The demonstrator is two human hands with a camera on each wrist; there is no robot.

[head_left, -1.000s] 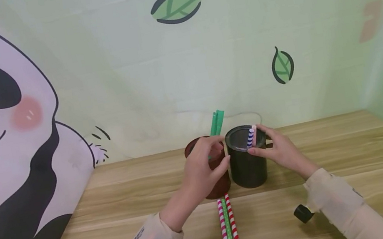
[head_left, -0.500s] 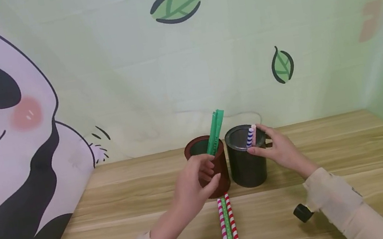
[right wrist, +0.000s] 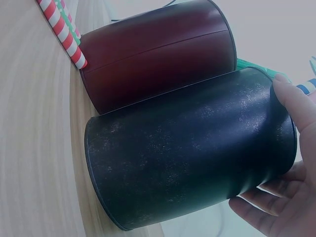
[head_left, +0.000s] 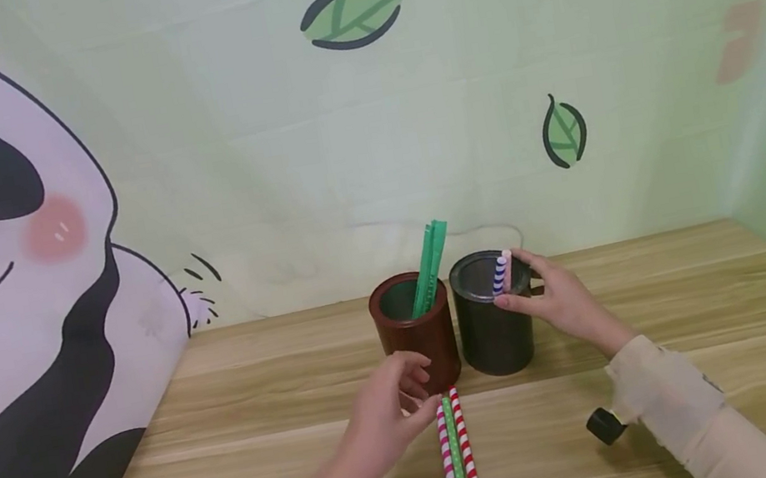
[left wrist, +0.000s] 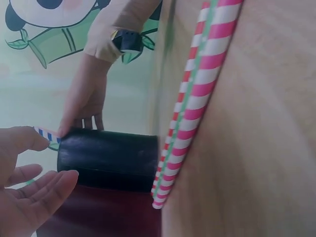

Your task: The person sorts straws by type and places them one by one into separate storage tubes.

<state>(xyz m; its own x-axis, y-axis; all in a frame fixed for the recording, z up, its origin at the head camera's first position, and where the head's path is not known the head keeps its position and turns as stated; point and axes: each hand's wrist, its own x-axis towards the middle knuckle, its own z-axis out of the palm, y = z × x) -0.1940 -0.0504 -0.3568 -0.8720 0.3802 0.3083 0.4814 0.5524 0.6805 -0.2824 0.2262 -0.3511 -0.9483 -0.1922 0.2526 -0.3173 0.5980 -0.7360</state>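
Note:
My right hand [head_left: 566,299] grips a black cylindrical cup [head_left: 497,342] at its rim, thumb at the front and fingers round the far side. A blue-and-white striped straw [head_left: 499,277] and a pale pink one [head_left: 508,269] lean inside, by the thumb. Beside it stands a dark red cup [head_left: 438,340] with green strips [head_left: 429,269] rising from it. My left hand [head_left: 379,409], fingers loosely bent, holds nothing before the red cup. In the left wrist view it is apart from the striped straws [left wrist: 197,94], a pink-striped, a green dotted and a red-striped one lying on the table.
The wooden table [head_left: 266,402] runs back to a pale green cloth backdrop [head_left: 249,168] printed with a panda and leaves. A small black device [head_left: 606,426] hangs by the right sleeve. The two cups stand almost touching.
My left hand has drawn back from the red cup's rim, down and toward me, to near the straws' far ends. The green strips stay in the red cup. My right hand keeps its place.

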